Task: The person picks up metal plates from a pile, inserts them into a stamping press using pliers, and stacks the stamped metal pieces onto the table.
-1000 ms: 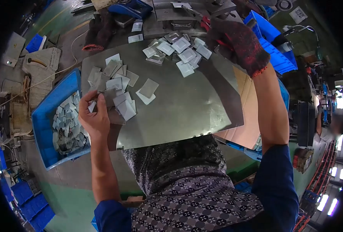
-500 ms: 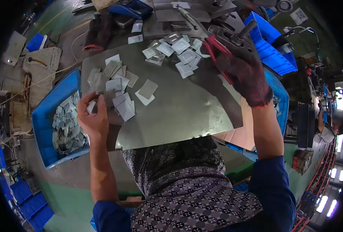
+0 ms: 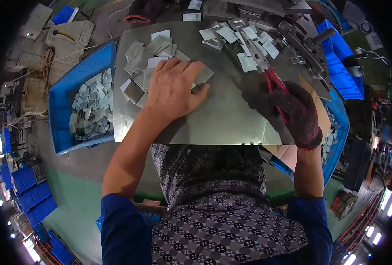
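My bare left hand [image 3: 171,90] reaches over a loose pile of small flat metal plates [image 3: 136,57] on the left of the metal worktop [image 3: 218,128]. Its fingers are spread above the plates, some of which it hides; whether the fingertips touch them I cannot tell. In a dark, red-cuffed glove, my right hand [image 3: 300,115] grips red-handled pliers [image 3: 273,78]. The jaws point up and left, close to a group of pressed metal pieces [image 3: 247,62] with raised centres. Whether the jaws hold a piece is unclear.
Left of the worktop stands a blue bin [image 3: 59,119] with many metal plates. Another blue bin [image 3: 342,126] with pieces sits at the right, beside cardboard [image 3: 313,90]. A metal fixture [image 3: 300,37] and a blue crate [image 3: 344,70] stand behind. A dark glove [image 3: 145,11] lies far left.
My left hand has moved right, from the pile's left edge to over its right side, and its fingers have spread. My right hand with the pliers has come nearer to me.
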Demonstrator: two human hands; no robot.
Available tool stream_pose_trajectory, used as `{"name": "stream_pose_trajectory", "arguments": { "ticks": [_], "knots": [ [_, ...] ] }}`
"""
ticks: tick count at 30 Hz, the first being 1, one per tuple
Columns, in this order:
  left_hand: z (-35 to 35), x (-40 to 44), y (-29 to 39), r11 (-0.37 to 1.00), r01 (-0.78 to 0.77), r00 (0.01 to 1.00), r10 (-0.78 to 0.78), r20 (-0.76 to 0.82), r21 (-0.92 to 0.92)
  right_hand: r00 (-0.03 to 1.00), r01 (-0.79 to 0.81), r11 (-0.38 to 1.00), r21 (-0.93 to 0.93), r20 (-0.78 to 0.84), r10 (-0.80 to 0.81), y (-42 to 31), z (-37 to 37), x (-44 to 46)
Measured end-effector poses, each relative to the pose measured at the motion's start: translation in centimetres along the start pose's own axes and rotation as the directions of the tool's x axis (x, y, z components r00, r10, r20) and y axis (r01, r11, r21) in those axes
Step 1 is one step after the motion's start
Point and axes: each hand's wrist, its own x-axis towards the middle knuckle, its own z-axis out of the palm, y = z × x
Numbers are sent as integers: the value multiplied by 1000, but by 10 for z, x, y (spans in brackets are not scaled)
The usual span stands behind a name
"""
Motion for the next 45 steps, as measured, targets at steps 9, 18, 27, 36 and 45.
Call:
{"name": "stream_pose_trajectory", "arguments": {
  "ticks": [9, 18, 27, 36, 45],
  "knots": [
    [-8, 5, 1, 998, -48, 996, 46, 74, 33, 994, -26, 999, 30, 111, 23, 13, 7, -8],
    [10, 5, 4, 971, -127, 991, 118, 60, 202, 982, -143, 980, 136, 141, 124, 12, 8, -15],
    [-34, 9, -20, 665, 441, 857, -512, 63, -603, 923, -95, 994, -44, 370, 105, 10, 26, -16],
    [-36, -17, -36, 720, 433, 808, -577, -120, -542, 949, -222, 968, -117, 202, 242, -34, 27, -8],
    [-28, -58, -53, 841, 413, 804, -517, -294, -349, 985, 70, 997, -12, -158, -71, -79, -29, 79]
  ]
}}
